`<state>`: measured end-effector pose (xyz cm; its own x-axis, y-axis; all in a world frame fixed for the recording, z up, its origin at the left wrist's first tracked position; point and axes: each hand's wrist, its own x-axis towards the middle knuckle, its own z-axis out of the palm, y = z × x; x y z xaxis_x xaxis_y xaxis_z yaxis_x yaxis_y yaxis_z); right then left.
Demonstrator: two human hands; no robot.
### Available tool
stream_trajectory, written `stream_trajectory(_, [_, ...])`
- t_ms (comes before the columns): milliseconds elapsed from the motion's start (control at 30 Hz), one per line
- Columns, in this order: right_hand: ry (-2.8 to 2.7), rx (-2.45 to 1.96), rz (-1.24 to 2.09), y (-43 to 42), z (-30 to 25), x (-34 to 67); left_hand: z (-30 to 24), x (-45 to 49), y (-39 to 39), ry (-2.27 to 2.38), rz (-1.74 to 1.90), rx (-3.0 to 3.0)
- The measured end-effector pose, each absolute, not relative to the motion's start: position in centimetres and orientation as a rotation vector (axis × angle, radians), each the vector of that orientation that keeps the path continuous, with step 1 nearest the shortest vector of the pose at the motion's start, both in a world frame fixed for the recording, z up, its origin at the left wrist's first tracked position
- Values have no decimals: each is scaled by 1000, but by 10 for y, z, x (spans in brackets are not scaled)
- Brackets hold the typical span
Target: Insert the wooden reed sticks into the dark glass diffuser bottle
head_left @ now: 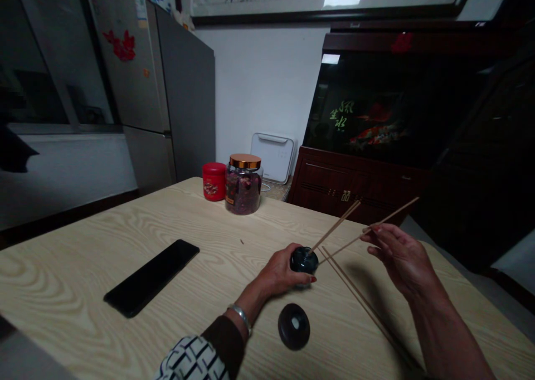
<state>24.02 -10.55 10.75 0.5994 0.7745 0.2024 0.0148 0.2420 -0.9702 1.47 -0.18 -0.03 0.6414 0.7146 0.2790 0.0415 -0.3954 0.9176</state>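
As the left hand (278,271) cups a small dark round pot (304,260) against its curled fingers, a thin wooden stick (334,228) rises at a slant from the top of the pot. The hand is closed around the pot's side, and a silver bangle (241,318) sits on that wrist. Held up off the table, the right hand (401,257) is partly open, pinching a second wooden stick (346,244) between its fingers, with the stick's lower end reaching the pot. A third stick (355,291) runs just beneath them and appears to lie on the pale wood-grain table (83,218). Near the left wrist, a dark round lid (293,326) with a pale centre lies on the tabletop. Farther left rests a black smartphone (151,278). At the far edge stand a red tin (214,181) and a glass jar of dried flowers (243,193) with a copper-coloured lid, both well apart from the hands.
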Motion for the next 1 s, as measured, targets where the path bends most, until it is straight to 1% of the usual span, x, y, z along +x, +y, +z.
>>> stream_trajectory(133, [-791, -1146, 476, -103, 112, 226, 0, 15, -2, 620, 832, 1857])
stream_trajectory(267, [-897, -1163, 328, -103, 112, 214, 1, 14, -2, 636, 828, 1873])
stream_trajectory(367, [-978, -1174, 277, -103, 111, 206, 2, 13, -3, 644, 825, 1877])
stream_trajectory(733, [-1090, -1219, 342, -98, 103, 188, 3, 13, -3, 643, 830, 1862])
stream_trajectory(1000, [-1136, -1281, 471, -90, 94, 180, 3, 13, -4, 632, 825, 1846])
